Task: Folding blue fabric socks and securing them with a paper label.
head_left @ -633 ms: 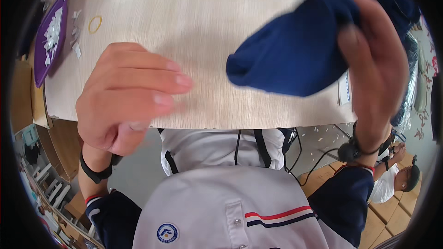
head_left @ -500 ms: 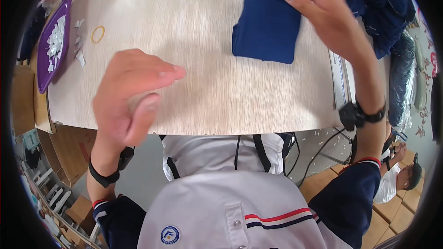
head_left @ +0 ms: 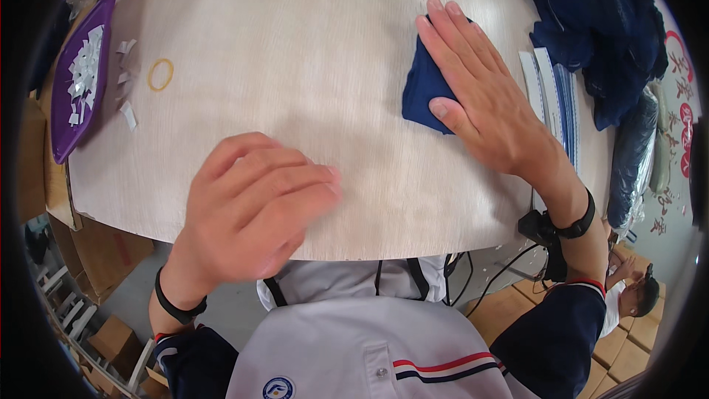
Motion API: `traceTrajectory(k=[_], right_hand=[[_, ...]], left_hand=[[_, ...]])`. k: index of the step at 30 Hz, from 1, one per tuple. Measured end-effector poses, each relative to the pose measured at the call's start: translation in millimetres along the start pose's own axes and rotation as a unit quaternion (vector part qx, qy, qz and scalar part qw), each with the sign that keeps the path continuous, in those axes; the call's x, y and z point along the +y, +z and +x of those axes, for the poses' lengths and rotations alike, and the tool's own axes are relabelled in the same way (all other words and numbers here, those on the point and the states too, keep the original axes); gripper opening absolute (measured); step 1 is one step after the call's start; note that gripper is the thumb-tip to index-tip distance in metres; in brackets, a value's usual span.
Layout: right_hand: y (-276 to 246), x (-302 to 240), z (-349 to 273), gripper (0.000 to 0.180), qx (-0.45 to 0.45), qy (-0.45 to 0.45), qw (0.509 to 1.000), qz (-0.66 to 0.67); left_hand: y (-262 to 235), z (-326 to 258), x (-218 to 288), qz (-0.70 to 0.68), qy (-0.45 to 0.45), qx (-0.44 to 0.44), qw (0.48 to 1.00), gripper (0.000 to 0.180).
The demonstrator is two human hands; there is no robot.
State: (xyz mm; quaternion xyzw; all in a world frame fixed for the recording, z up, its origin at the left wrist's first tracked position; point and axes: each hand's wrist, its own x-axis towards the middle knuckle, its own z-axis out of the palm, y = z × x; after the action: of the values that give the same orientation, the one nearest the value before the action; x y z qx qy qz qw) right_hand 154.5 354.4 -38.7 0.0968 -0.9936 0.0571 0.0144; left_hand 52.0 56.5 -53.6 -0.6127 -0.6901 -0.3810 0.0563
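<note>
A folded piece of dark navy cloth [head_left: 425, 92] lies on the table, right of centre. My right hand [head_left: 484, 100] rests flat over it, fingers stretched out and thumb apart, hiding much of the cloth. My left hand [head_left: 247, 210] hovers near the table's front edge, loosely bent and slightly blurred. Nothing shows in its fingers, and its thumb is mostly hidden.
Navy garments [head_left: 576, 22] are heaped at the far right, above white strips [head_left: 546, 77] and a plastic-wrapped dark roll [head_left: 635, 162]. At left stand a purple tray [head_left: 63, 137] of white slips, loose slips [head_left: 128, 115] and a rubber band [head_left: 151, 77].
My right hand has come down from the cloth's far right corner to lie flat on it. The cloth sits nearer and more to the right. My left hand has shifted right and nearer, its fingers bent more.
</note>
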Motion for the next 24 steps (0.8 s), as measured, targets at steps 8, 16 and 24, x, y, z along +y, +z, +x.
traceTrajectory(k=[8, 16, 24], right_hand=[[-46.1, 57.9, 32.9, 0.082, -0.182, 0.068, 0.976, 0.097], [-23.7, 99.3, 194.5, 0.033, 0.153, -0.121, 0.978, -0.080], [-26.6, 64.2, 162.0, 0.016, 0.150, -0.093, 0.984, -0.012]], left_hand=[[1.7, -10.0, 2.5, -0.024, -0.006, 0.013, 1.000, 0.043], [-3.2, -7.0, -1.4, -0.025, 0.000, 0.013, 1.000, 0.043], [-5.1, -11.7, 0.2, -0.033, -0.019, 0.033, 0.999, 0.040]])
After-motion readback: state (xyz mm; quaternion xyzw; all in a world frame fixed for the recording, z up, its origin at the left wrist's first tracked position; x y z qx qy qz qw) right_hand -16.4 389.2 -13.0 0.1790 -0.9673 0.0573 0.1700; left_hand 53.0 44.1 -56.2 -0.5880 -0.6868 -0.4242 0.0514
